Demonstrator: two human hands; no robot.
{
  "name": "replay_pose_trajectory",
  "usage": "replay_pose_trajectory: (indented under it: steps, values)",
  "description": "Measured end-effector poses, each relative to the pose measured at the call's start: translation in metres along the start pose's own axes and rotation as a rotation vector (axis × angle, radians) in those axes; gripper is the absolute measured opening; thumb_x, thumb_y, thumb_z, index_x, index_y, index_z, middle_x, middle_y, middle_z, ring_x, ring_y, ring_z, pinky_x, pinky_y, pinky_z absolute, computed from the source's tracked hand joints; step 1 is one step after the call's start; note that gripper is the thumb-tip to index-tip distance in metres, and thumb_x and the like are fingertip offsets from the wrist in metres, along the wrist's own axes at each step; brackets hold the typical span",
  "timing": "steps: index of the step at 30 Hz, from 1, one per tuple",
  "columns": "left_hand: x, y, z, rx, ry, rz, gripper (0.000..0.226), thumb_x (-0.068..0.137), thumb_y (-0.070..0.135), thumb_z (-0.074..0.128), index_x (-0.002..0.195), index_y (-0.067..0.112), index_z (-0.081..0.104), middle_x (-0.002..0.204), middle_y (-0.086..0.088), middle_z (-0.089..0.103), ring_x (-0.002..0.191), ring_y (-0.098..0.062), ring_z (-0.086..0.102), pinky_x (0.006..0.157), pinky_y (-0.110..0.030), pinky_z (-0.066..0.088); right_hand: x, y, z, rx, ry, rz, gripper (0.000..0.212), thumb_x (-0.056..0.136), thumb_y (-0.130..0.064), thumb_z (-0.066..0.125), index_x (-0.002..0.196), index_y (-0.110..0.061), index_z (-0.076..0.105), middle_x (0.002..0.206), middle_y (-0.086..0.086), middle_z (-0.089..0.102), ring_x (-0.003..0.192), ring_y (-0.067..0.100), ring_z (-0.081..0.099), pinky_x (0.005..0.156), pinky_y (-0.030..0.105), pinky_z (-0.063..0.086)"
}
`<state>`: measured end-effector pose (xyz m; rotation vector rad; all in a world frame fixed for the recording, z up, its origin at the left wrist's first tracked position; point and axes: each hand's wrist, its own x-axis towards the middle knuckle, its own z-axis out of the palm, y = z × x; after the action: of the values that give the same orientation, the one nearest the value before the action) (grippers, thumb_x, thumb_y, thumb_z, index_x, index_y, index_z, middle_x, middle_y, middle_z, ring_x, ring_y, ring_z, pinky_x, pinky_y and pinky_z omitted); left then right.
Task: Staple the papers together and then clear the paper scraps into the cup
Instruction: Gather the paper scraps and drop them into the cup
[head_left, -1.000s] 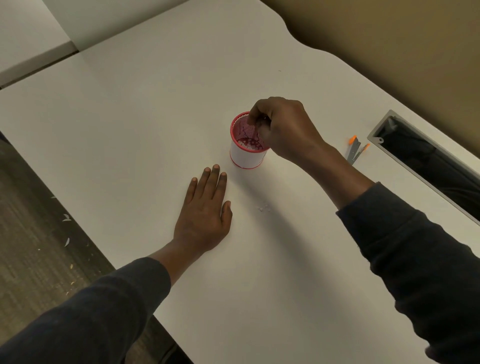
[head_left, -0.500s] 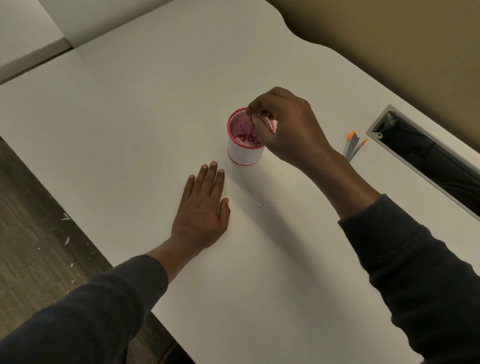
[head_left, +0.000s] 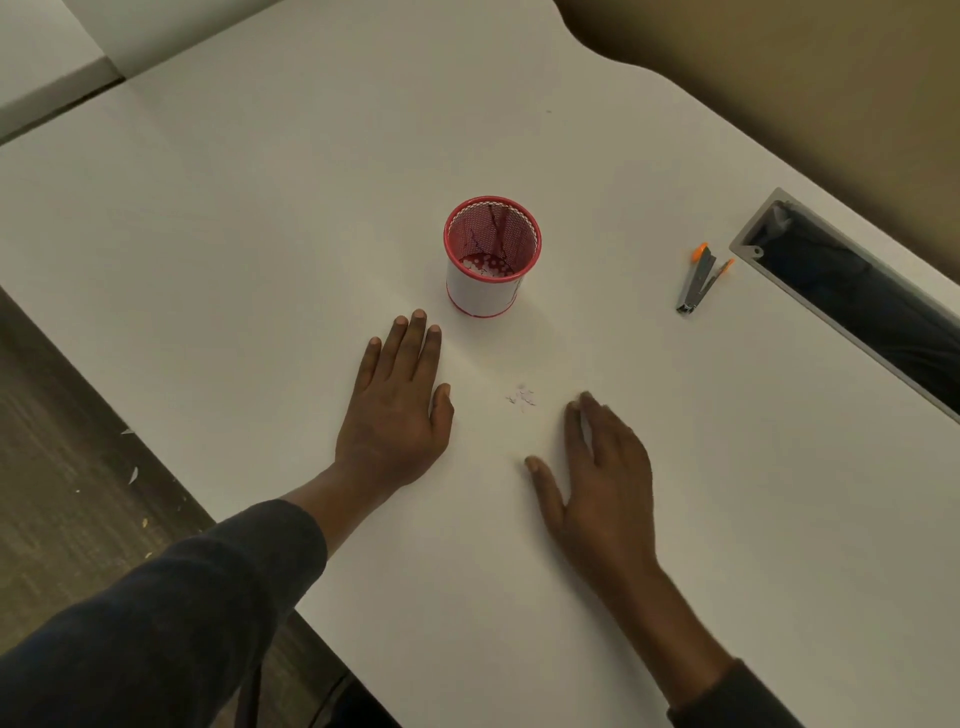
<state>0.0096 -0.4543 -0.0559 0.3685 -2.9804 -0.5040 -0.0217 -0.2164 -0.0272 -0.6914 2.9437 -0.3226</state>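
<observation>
A red mesh cup (head_left: 491, 255) with a white sleeve stands upright mid-table, with white paper bits at its bottom. A small cluster of tiny paper scraps (head_left: 522, 397) lies on the white table (head_left: 260, 234) in front of the cup. My left hand (head_left: 397, 410) rests flat, palm down, just left of the scraps, its fingertips near the cup's base. My right hand (head_left: 597, 467) lies open on the table just right of the scraps, fingers spread and empty. A grey stapler (head_left: 701, 278) with orange tips lies to the right of the cup.
A long grey cable slot (head_left: 857, 306) is cut into the table at the right. The table's front-left edge drops to a dark floor (head_left: 67, 441) with a few paper bits on it. A beige wall runs behind the table.
My right hand has left the cup's mouth and come down to the table beside the scraps, fingers open. My left hand has stayed flat in place.
</observation>
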Motion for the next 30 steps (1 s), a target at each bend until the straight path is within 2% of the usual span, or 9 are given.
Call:
replay_pose_trajectory:
  steps: [4, 8, 11, 15, 18, 22, 25, 27, 30]
  values:
    - [0.0, -0.001, -0.001, 0.017, -0.016, -0.003, 0.066, 0.1, 0.034, 0.032, 0.16, 0.008, 0.022, 0.17, -0.011, 0.014, 0.158, -0.025, 0.009, 0.127, -0.048, 0.016, -0.01, -0.02, 0.01, -0.053, -0.083, 0.012, 0.084, 0.097, -0.068, 0.021, 0.159, -0.012, 0.009, 0.168, 0.006, 0.0, 0.155, 0.025, -0.002, 0.124, 0.049, 0.009]
    - [0.001, 0.0, -0.001, 0.013, -0.021, -0.004, 0.066, 0.1, 0.035, 0.03, 0.16, 0.009, 0.021, 0.169, -0.011, 0.013, 0.158, -0.025, 0.008, 0.127, -0.049, 0.016, 0.01, -0.032, 0.013, -0.052, -0.101, -0.015, 0.084, 0.096, -0.07, 0.015, 0.16, -0.017, 0.002, 0.167, 0.003, -0.008, 0.154, 0.023, -0.01, 0.124, 0.051, 0.006]
    - [0.001, -0.001, -0.001, 0.021, -0.03, -0.01, 0.066, 0.1, 0.036, 0.029, 0.16, 0.01, 0.02, 0.17, -0.01, 0.012, 0.158, -0.024, 0.007, 0.128, -0.048, 0.014, 0.021, -0.031, 0.012, 0.009, -0.076, 0.006, 0.081, 0.097, -0.068, 0.022, 0.16, -0.02, 0.007, 0.168, 0.001, -0.002, 0.155, 0.022, -0.003, 0.124, 0.048, 0.009]
    - [0.001, -0.001, -0.001, 0.02, -0.036, -0.012, 0.067, 0.1, 0.036, 0.03, 0.161, 0.01, 0.019, 0.17, -0.009, 0.011, 0.158, -0.024, 0.006, 0.128, -0.048, 0.015, 0.031, -0.027, 0.008, 0.041, -0.034, 0.001, 0.079, 0.096, -0.068, 0.028, 0.158, -0.019, 0.02, 0.166, 0.001, 0.016, 0.153, 0.023, 0.013, 0.124, 0.047, 0.015]
    - [0.001, 0.0, -0.001, 0.024, -0.039, -0.014, 0.067, 0.1, 0.036, 0.03, 0.161, 0.009, 0.019, 0.17, -0.01, 0.011, 0.158, -0.024, 0.006, 0.127, -0.049, 0.015, 0.039, -0.026, 0.008, 0.087, -0.012, -0.079, 0.075, 0.097, -0.062, 0.038, 0.155, -0.015, 0.032, 0.161, 0.004, 0.032, 0.149, 0.023, 0.027, 0.121, 0.044, 0.025]
    - [0.001, -0.001, -0.001, 0.025, -0.035, -0.007, 0.067, 0.1, 0.036, 0.03, 0.16, 0.009, 0.02, 0.17, -0.01, 0.012, 0.158, -0.024, 0.007, 0.127, -0.049, 0.015, 0.048, -0.026, 0.01, 0.129, -0.05, -0.168, 0.068, 0.098, -0.055, 0.045, 0.15, -0.012, 0.04, 0.154, 0.008, 0.043, 0.142, 0.024, 0.038, 0.118, 0.041, 0.033]
    - [0.001, -0.001, -0.001, 0.024, -0.03, -0.004, 0.066, 0.1, 0.035, 0.031, 0.16, 0.009, 0.021, 0.17, -0.011, 0.014, 0.158, -0.025, 0.008, 0.127, -0.049, 0.016, 0.046, -0.026, 0.008, 0.12, -0.013, -0.262, 0.061, 0.098, -0.048, 0.05, 0.14, -0.004, 0.051, 0.141, 0.013, 0.054, 0.131, 0.029, 0.05, 0.11, 0.043, 0.042]
    - [0.001, -0.001, -0.001, 0.02, -0.025, -0.002, 0.066, 0.1, 0.034, 0.032, 0.16, 0.008, 0.022, 0.169, -0.011, 0.015, 0.158, -0.025, 0.009, 0.127, -0.049, 0.016, 0.039, -0.022, 0.008, 0.122, 0.003, -0.311, 0.057, 0.098, -0.044, 0.051, 0.136, -0.002, 0.054, 0.136, 0.014, 0.057, 0.125, 0.03, 0.052, 0.105, 0.043, 0.046]
    - [0.001, -0.001, -0.001, 0.019, -0.031, -0.005, 0.066, 0.1, 0.034, 0.032, 0.16, 0.009, 0.021, 0.17, -0.011, 0.013, 0.158, -0.025, 0.007, 0.127, -0.048, 0.015, 0.027, -0.014, 0.004, 0.133, 0.003, -0.309, 0.059, 0.099, -0.045, 0.05, 0.141, -0.005, 0.051, 0.141, 0.011, 0.054, 0.13, 0.027, 0.049, 0.11, 0.041, 0.042]
